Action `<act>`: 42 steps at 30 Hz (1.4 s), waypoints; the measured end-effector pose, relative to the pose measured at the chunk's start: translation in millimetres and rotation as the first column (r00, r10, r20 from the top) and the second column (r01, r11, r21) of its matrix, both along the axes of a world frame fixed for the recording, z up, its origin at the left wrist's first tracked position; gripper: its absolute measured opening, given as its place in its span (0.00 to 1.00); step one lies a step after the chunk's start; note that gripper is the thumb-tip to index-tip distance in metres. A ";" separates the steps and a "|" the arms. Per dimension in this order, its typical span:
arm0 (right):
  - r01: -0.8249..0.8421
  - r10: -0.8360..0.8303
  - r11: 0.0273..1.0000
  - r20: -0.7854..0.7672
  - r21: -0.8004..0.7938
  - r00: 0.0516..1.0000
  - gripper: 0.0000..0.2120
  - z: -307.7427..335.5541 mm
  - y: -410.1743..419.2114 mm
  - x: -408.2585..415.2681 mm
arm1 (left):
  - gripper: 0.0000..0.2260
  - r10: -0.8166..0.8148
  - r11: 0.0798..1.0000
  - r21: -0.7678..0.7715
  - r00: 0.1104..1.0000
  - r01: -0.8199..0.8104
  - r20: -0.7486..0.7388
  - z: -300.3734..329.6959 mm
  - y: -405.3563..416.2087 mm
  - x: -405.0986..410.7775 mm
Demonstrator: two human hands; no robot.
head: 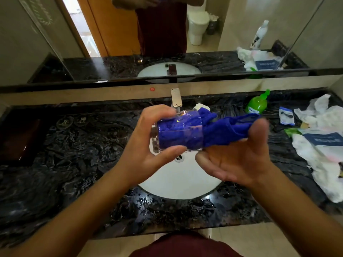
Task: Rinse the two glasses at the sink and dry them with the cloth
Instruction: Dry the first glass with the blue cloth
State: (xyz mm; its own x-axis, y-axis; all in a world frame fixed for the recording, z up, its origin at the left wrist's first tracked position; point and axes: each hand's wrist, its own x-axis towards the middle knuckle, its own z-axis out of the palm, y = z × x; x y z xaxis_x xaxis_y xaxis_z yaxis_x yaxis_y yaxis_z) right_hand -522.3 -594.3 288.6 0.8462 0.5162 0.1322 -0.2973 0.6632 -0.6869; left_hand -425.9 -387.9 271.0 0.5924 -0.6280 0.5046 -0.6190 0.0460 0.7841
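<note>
Blue cloth (213, 130): stuffed into glass, tail gripped by right hand (241, 160).
Glass (178, 130): held sideways above sink (181, 182), clasped by left hand (146, 145).

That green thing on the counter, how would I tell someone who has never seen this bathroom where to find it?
Start at the white sink set in the dark marble counter, then look right of the metal tap, near the back wall. There stands a green pump bottle. It is the only bright green, upright thing there; beside it lie only white plastic bags and a small blue-and-white packet.
</note>
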 end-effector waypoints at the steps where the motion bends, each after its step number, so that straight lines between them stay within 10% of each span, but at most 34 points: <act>1: -0.017 0.018 0.999 -0.024 0.045 1.000 0.46 -1.5 -0.6 1.6 | 0.27 -0.008 1.000 0.002 0.996 0.008 -0.094 2.3 0.6 -2.0; 8: 0.446 -0.514 0.793 -0.063 -0.414 0.855 0.15 -11.6 15.7 2.2 | 0.33 0.059 0.997 0.067 0.857 -0.028 -0.512 14.2 -0.8 -13.4; 14: 0.583 -0.483 0.476 0.358 -0.658 0.799 0.14 -8.1 11.4 1.9 | 0.30 0.045 0.979 0.146 0.544 0.143 -0.838 21.9 -3.5 -3.9; 18: 0.641 -0.252 0.159 0.597 -0.751 0.761 0.17 -14.0 6.5 0.0 | 0.20 0.095 0.981 0.188 0.737 0.044 -0.670 8.0 -3.5 -5.7; 25: 0.175 -0.083 0.449 0.154 -0.876 0.985 0.08 19.0 -9.2 7.2 | 0.31 0.202 0.894 0.364 0.959 -0.263 0.197 -24.3 -3.5 -12.5; 29: 0.162 -0.166 0.570 0.080 -0.806 0.983 0.09 12.0 -6.4 5.3 | 0.28 0.259 0.920 0.219 0.925 -0.324 0.279 -34.9 -3.3 -11.6; 33: 0.269 -0.324 0.680 0.050 -0.682 0.945 0.05 1.2 1.2 5.1 | 0.23 0.336 0.941 0.112 0.918 -0.319 -0.211 -24.9 -7.3 -21.2; 36: 0.394 -0.462 0.713 0.035 -0.580 0.886 0.10 -6.3 7.7 9.4 | 0.26 0.218 0.971 0.076 0.701 -0.228 -0.679 -7.7 -16.2 -23.6; 42: 0.519 -0.140 0.323 0.502 -0.791 0.853 0.13 0.0 14.1 8.5 | 0.33 -0.054 0.998 -0.061 0.210 -0.026 -0.976 1.9 -14.5 -12.5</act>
State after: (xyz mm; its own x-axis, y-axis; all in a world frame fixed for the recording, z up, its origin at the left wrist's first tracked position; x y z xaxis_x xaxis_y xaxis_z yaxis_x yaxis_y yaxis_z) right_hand -513.7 -580.2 288.6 0.9831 0.1720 0.0627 0.1259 -0.3865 -0.9136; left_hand -438.4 -402.4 272.9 0.6335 -0.6395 -0.4355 0.6355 0.1090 0.7644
